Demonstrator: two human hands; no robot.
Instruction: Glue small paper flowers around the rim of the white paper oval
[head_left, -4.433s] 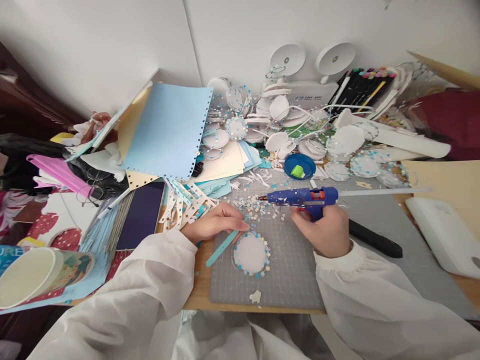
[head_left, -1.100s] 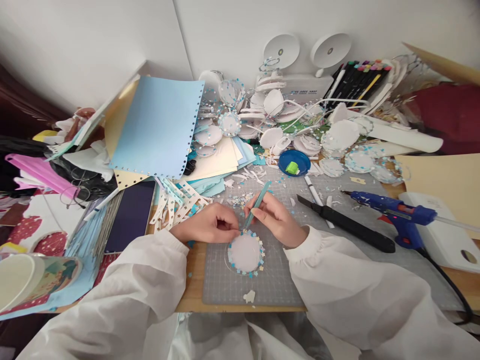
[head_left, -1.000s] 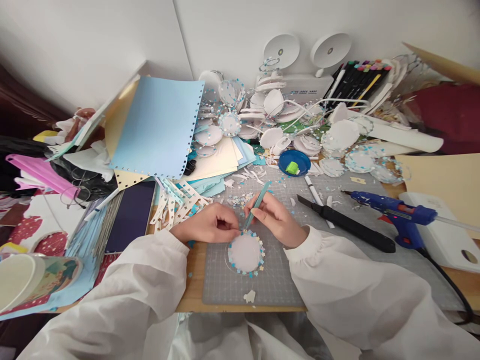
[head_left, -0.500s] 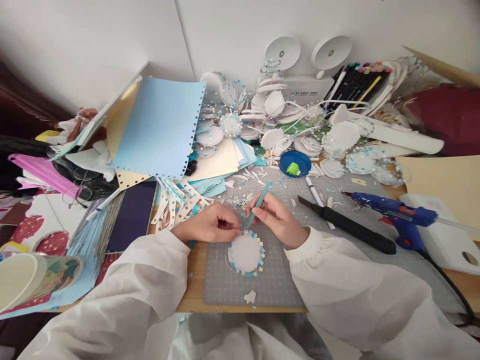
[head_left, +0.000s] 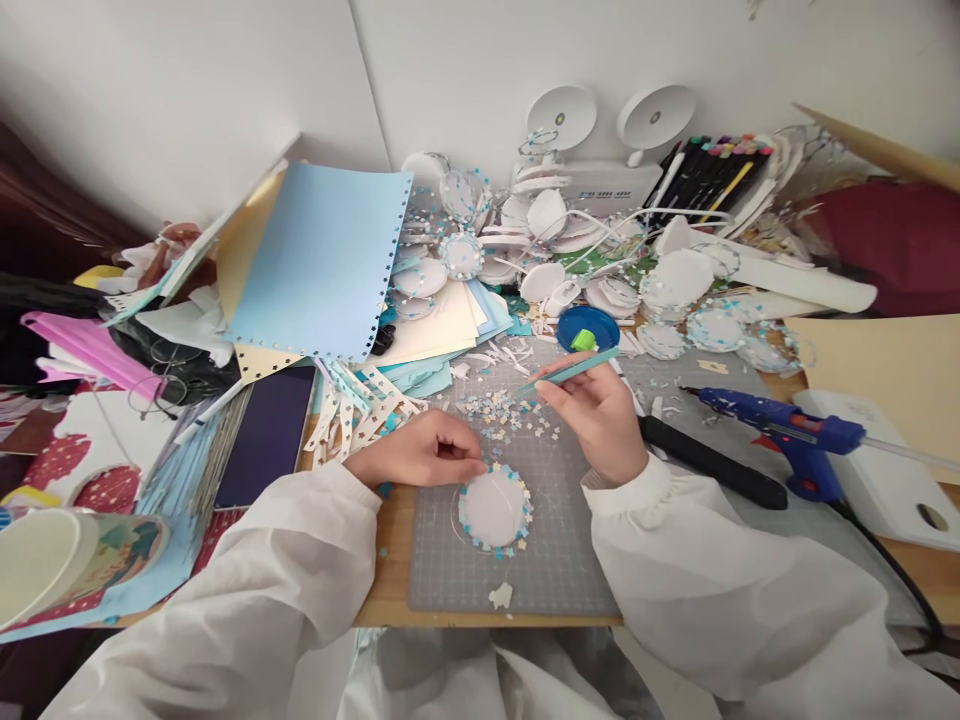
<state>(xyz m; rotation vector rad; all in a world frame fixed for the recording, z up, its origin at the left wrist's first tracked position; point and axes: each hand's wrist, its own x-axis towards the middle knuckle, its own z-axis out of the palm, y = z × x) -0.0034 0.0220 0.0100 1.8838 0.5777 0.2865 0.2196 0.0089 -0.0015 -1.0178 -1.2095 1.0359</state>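
Observation:
A round white disc (head_left: 493, 508) edged with small blue, white and cream stars lies on the grey cutting mat (head_left: 562, 560). A thin wire loop curves around its left side. At the disc's upper edge, my left hand (head_left: 431, 450) is closed in a pinch; whether the fingertips hold the rim or the wire is hard to see. My right hand (head_left: 600, 415) grips teal tweezers (head_left: 577, 368) well above the disc. Their tips point left, over a scatter of tiny paper stars (head_left: 510, 412). Whether a star sits between the tips cannot be made out.
A black utility knife (head_left: 712, 462) and a blue glue gun (head_left: 787, 420) lie to the right. A blue lid (head_left: 589, 328) and many star-trimmed discs (head_left: 461, 255) crowd the back. Punched paper strips (head_left: 360, 405), a phone (head_left: 266, 435) and a paper cup (head_left: 67, 560) occupy the left.
My right hand has moved up and right, away from the disc's edge, and the tweezers have tilted from steep to nearly level. My left hand stays at the disc.

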